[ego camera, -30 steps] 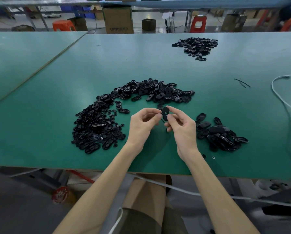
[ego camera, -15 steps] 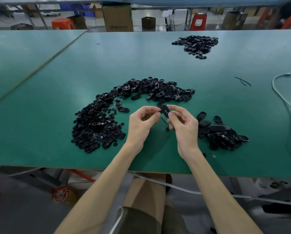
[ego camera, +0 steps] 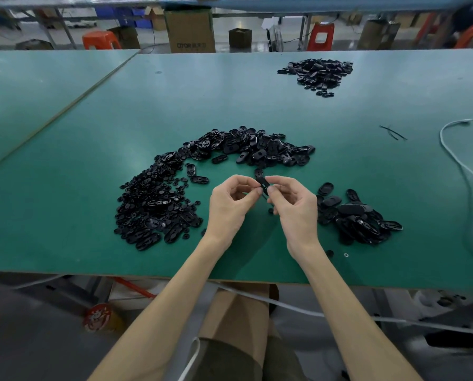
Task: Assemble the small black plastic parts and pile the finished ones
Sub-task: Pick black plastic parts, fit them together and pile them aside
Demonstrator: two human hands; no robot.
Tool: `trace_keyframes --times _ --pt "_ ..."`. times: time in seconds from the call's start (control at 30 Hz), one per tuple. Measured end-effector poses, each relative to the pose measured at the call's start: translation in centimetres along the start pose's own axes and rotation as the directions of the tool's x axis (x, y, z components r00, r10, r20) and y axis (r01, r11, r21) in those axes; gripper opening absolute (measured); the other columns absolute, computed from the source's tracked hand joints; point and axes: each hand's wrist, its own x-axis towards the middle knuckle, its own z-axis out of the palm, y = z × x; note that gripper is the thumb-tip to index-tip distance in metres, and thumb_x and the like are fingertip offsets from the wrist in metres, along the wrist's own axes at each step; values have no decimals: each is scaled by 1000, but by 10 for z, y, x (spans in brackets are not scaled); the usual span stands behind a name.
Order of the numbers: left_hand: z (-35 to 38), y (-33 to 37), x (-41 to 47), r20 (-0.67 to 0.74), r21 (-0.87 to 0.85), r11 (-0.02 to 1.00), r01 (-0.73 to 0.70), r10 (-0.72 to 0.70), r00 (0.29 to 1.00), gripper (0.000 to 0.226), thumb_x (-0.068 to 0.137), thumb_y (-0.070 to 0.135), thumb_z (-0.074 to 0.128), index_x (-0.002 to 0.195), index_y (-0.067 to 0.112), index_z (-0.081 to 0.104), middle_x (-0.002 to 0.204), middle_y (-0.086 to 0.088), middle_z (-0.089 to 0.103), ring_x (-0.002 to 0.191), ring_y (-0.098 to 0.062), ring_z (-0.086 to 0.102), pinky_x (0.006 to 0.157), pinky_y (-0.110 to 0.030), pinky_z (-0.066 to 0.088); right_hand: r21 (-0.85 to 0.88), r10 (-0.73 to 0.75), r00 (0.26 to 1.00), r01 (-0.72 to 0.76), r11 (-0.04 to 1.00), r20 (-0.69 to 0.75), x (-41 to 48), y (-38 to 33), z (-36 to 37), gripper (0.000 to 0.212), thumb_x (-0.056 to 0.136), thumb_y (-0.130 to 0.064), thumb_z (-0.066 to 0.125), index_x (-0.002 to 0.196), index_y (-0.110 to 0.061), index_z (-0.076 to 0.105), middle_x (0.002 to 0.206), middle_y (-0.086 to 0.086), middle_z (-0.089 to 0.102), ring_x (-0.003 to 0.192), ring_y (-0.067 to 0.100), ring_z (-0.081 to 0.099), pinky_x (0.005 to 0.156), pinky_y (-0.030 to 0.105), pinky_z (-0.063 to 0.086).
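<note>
Both hands meet above the green table (ego camera: 65,215), pinching one small black oval part (ego camera: 263,182) between their fingertips. My left hand (ego camera: 229,204) holds its left end and my right hand (ego camera: 295,207) its right end. A wide curved heap of loose black parts (ego camera: 174,193) spreads to the left and behind the hands. To the right lies a smaller pile of black oval parts (ego camera: 356,215). Which part of the held piece each hand covers is hidden by the fingers.
Another pile of black parts (ego camera: 316,74) sits far back on the table. A white cable (ego camera: 466,171) runs along the right side, and thin black strips (ego camera: 393,132) lie near it. Cardboard boxes (ego camera: 190,30) and red stools (ego camera: 321,37) stand beyond the table.
The held part has turned from upright to tilted between the fingertips, and the hands have shifted slightly closer together. The piles have not changed.
</note>
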Motion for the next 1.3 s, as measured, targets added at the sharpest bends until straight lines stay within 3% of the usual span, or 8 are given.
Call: trace_keyframes --times 0.17,0.5,0.93,1.3 --pt "2 1 1 -10 54 998 -33 34 999 10 88 13 79 87 21 74 85 7 75 75 -5 63 70 -18 49 -9 19 1000 -19 1000 -19 1 1 0 16 94 -9 72 95 -24 77 87 -7 78 75 8 72 60 18 51" --pt "2 0 1 -56 113 993 32 -26 998 6 89 13 79 90 17 75 78 4 74 66 -9 65 63 -17 48 17 25 999 -24 1000 -42 3 5 -1 11 93 -11 74 96 -22 77 89 -5 78 75 9 72 61 18 52" --pt "4 3 1 -60 176 983 51 -41 997 5 89 12 79 92 10 76 84 -6 76 70 -15 68 69 -26 55 42 20 999 -19 999 -26 2 4 -2 10 93 -11 76 92 -21 79 86 -2 78 73 8 68 61 20 51" --pt "1 3 0 -49 128 990 61 -56 997 7 87 15 82 90 13 77 81 -4 77 68 -15 69 70 -28 58 45 48 999 -47 998 -19 4 6 -2 14 95 -9 73 92 -21 79 79 -5 76 69 6 64 61 20 51"
